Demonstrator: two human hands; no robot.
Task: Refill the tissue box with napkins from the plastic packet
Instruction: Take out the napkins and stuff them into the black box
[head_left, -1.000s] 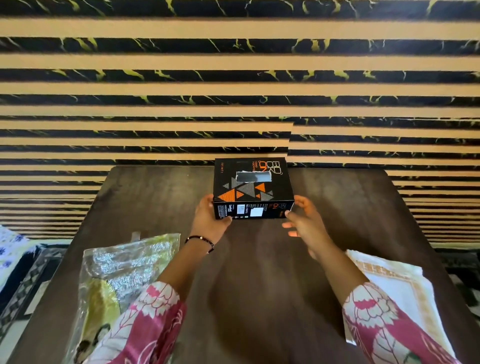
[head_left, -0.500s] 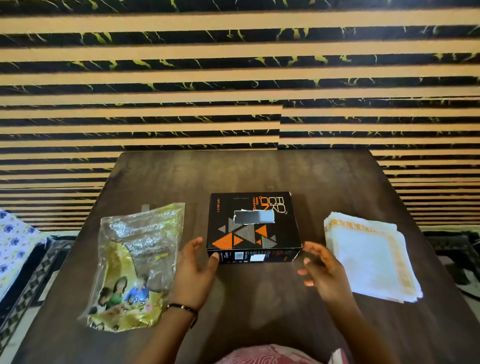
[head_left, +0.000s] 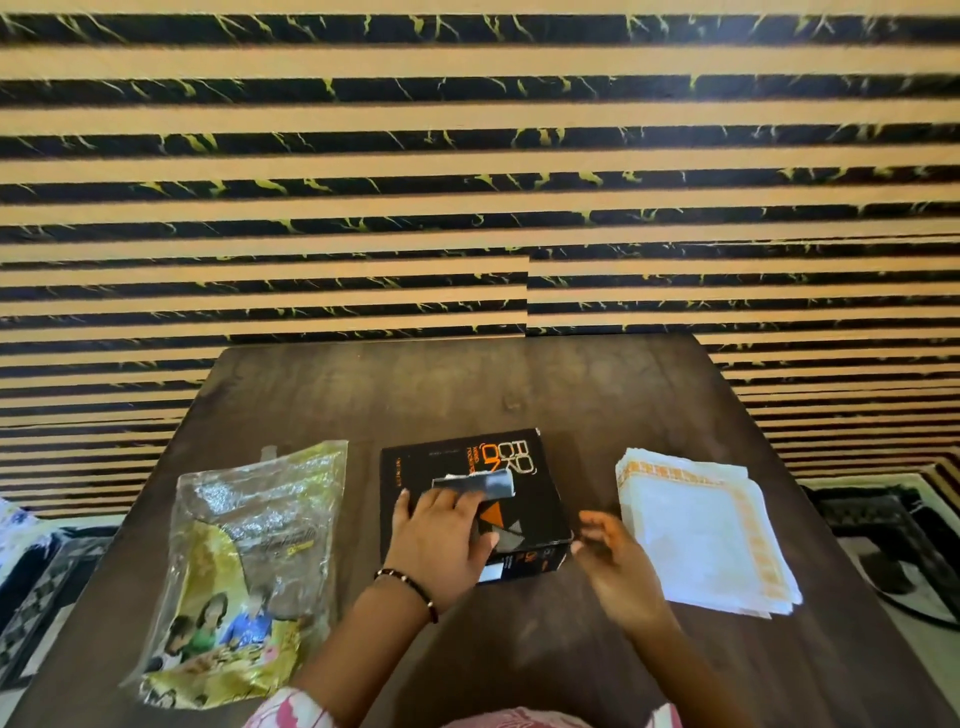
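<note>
A black tissue box (head_left: 511, 467) with orange and grey triangles lies flat in the middle of the dark wooden table (head_left: 467, 384). My left hand (head_left: 441, 535) rests palm down on its top, fingers straight and reaching the slot. My right hand (head_left: 615, 566) hovers just off the box's near right corner, fingers relaxed and holding nothing. A stack of white napkins (head_left: 701, 535) with orange borders lies to the right of the box. A crinkled yellow and clear plastic packet (head_left: 244, 566) lies flat to the left.
A wall of black and tan horizontal stripes (head_left: 467, 182) rises behind the table's far edge. Patterned floor mats (head_left: 904, 525) show beyond the table's left and right sides. Bare table surface lies behind the box.
My left hand has moved from the box's near left corner onto its top. The box has come closer to me across these frames. My right hand stays near the right corner.
</note>
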